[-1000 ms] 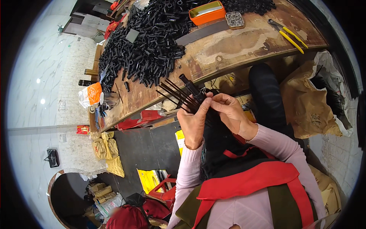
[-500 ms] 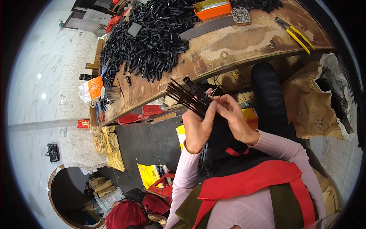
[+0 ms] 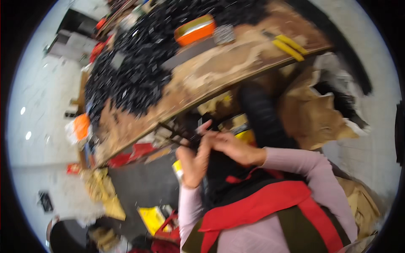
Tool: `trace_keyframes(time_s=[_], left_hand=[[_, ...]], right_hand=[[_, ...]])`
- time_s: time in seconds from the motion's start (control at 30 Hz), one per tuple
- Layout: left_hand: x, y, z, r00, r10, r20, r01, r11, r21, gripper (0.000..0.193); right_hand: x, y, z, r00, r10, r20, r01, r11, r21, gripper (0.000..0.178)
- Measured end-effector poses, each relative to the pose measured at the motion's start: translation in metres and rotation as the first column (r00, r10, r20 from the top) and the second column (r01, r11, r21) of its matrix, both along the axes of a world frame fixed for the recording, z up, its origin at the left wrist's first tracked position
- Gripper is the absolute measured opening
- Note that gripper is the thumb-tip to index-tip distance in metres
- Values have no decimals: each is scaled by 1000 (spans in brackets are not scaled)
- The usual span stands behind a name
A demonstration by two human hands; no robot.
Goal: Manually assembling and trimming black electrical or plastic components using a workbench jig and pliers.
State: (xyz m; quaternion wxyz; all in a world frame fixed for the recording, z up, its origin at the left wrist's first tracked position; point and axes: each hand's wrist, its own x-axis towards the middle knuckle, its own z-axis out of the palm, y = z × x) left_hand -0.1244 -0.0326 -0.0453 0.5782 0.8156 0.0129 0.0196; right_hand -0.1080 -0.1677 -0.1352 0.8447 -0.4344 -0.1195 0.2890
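Both hands meet in front of me, just off the table's front edge, and the picture is smeared by motion. My left hand (image 3: pixel 193 164) is closed round a bundle of thin black rods (image 3: pixel 174 133), which stick out toward the upper left. A short black tube (image 3: pixel 205 119) stands beside the rods at the fingers, blurred against the dark cloth behind. Fingertips of my right hand (image 3: pixel 236 148) come together against the left hand's thumb. Whatever lies between those right fingertips is hidden.
On the wooden table (image 3: pixel 236 63) lies a large heap of black tubes (image 3: pixel 139 71). Behind stand an orange box (image 3: pixel 195 36) and a small clear container (image 3: pixel 224 34). Yellow-handled pliers (image 3: pixel 289 47) rest at right. A brown paper sack (image 3: pixel 308 114) stands right, and a yellow packet (image 3: pixel 152 219) sits low left.
The whole view has swung, so the table and heap sit further left and tilted. Both hands stay together, the left still round the rods; the rods and tube are now blurred.
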Motion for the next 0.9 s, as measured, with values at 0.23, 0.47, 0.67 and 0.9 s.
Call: trace_keyframes(time_s=[0.23,0.47,0.67,0.9], left_hand=[[-10,3,-23,992,-108,63,126,853,-506,18],[-6,-41,-36,999,-7,47,38,720,-693,47],[-14,-38,-33,993,90,-77,-118,761,-637,30],[-6,-38,-26,994,-36,-107,-40,778,-627,25]], right_hand=[[103,-167,45,153,345,926,920,293,-261,24],[194,-259,23,293,371,881,955,-153,-254,45],[141,-209,50,801,-227,554,556,627,-546,29],[41,-137,119,853,499,155,-201,588,-784,24]])
